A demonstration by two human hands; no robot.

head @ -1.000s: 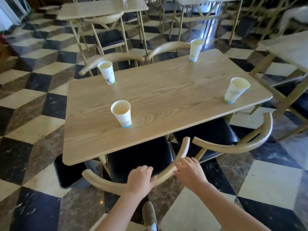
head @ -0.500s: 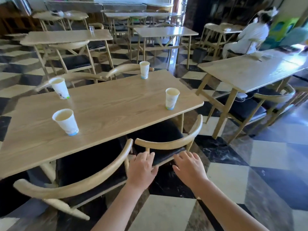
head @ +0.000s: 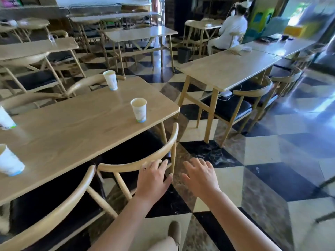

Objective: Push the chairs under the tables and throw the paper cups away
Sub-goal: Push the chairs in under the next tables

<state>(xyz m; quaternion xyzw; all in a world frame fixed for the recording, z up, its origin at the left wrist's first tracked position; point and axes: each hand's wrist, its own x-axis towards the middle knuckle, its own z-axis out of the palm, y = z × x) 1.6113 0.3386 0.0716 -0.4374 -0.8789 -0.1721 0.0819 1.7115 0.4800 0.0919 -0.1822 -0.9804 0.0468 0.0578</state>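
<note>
A light wooden table (head: 76, 127) carries several white paper cups: one near the right edge (head: 138, 110), one at the far side (head: 110, 80), two at the left frame edge (head: 9, 163). Two curved-back chairs with black seats stand at its near side. My left hand (head: 154, 176) rests with spread fingers on the backrest of the right chair (head: 145, 160), which sits partly under the table. My right hand (head: 201, 173) hovers open just right of that chair, over the floor. The left chair (head: 59, 212) is close by.
A second wooden table (head: 226, 67) with black-seated chairs (head: 241, 104) stands to the right across a checkered floor aisle. More tables and chairs fill the back. A person in white (head: 230, 31) sits at a far table. A dark bin (head: 184, 54) stands beyond.
The view has swung right from the left chair to the right chair. Both hands left the left chair's backrest; the left hand now touches the right chair's backrest.
</note>
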